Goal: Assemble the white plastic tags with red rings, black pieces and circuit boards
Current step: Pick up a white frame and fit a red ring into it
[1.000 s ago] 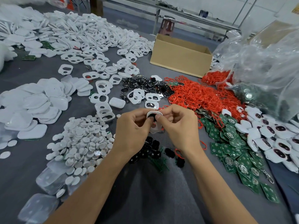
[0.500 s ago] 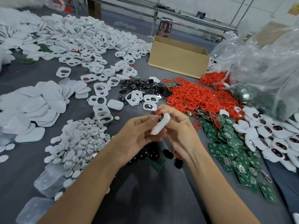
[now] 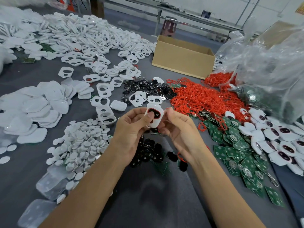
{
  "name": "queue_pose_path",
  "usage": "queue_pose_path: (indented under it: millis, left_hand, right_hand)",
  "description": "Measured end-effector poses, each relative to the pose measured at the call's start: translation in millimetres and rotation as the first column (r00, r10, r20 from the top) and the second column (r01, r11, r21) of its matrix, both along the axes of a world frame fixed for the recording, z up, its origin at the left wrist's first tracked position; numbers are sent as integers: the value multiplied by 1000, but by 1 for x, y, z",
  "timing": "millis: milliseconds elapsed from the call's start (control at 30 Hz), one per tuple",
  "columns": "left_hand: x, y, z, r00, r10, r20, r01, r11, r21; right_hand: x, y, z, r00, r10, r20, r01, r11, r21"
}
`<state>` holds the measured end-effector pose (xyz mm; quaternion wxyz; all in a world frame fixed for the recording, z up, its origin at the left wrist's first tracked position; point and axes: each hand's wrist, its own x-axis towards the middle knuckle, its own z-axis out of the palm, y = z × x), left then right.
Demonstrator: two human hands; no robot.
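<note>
Above the black pieces [image 3: 148, 153], my left hand [image 3: 131, 129] pinches the white tag [image 3: 154, 117], thumb on its red-ringed face, long axis approx upright. Right hand [image 3: 179, 130] half-curled just beside; circuit boards [image 3: 230, 145] lie to its right, so it's nearer.

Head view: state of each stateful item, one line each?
White tag: held in left hand, black piece and red ring seated.
Right hand: fingertips at tag's edge.
Cardboard box: open-topped.
Clear plastic bag: crumpled, contents partly visible.
</note>
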<state>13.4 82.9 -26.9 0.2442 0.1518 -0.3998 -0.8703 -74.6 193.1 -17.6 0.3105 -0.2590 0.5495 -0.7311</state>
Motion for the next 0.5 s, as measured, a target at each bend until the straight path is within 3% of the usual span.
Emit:
queue_pose_path:
  millis: [100,267,500]
  left_hand:
    - [2,0,0,1000,3,10,-3,999,-35]
    - [4,3,0,979,-198,-42,200,978,56]
    - [5,0,1,977,-213,-22,214,968,130]
  right_hand:
    - [2,0,0,995,-27,-95,32,998,48]
    - [0,2,4,993,-50,-108,55,997,50]
    - [1,-2,2,991,-15,-131,23,998,54]
